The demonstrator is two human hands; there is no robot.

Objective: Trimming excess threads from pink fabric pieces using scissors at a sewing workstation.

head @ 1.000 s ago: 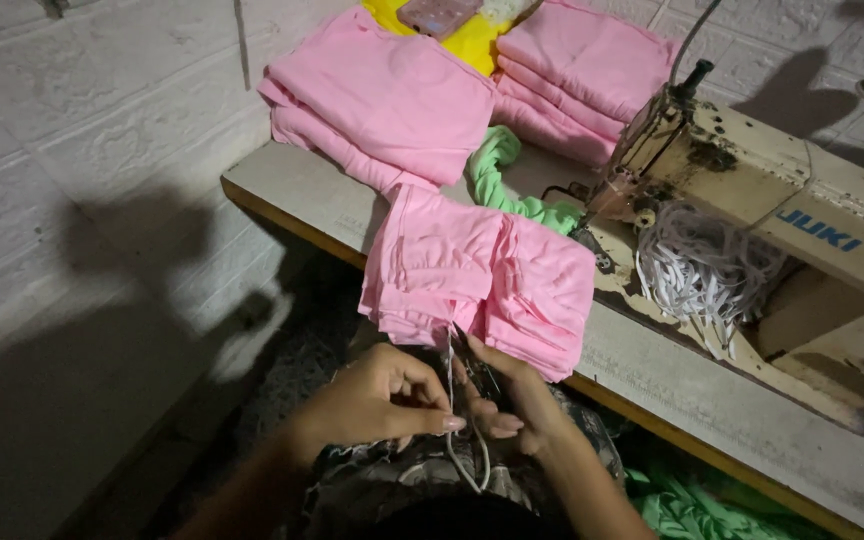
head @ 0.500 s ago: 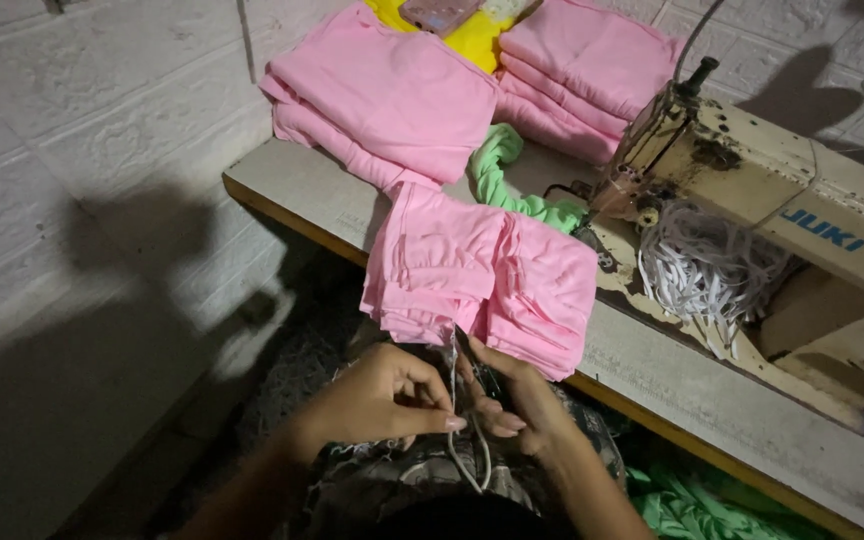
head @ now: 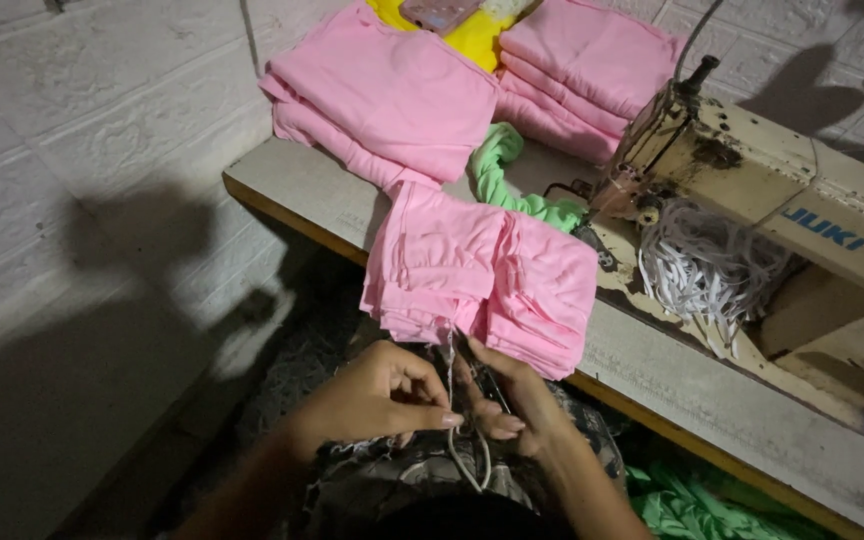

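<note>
Both the left hand (head: 382,395) and right hand (head: 507,405) pinch a thin white cord (head: 450,400) (likely elastic) at six o'clock below the pink garment (head: 482,275), apparently mid-threading, which calls for steady feeding.

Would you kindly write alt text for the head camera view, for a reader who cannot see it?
Two hands, left hand and right hand, pinch a thin white cord hanging from a stack of pink fabric pieces on a sewing table. An old cream sewing machine stands to the right, with folded pink cloth behind.
</note>
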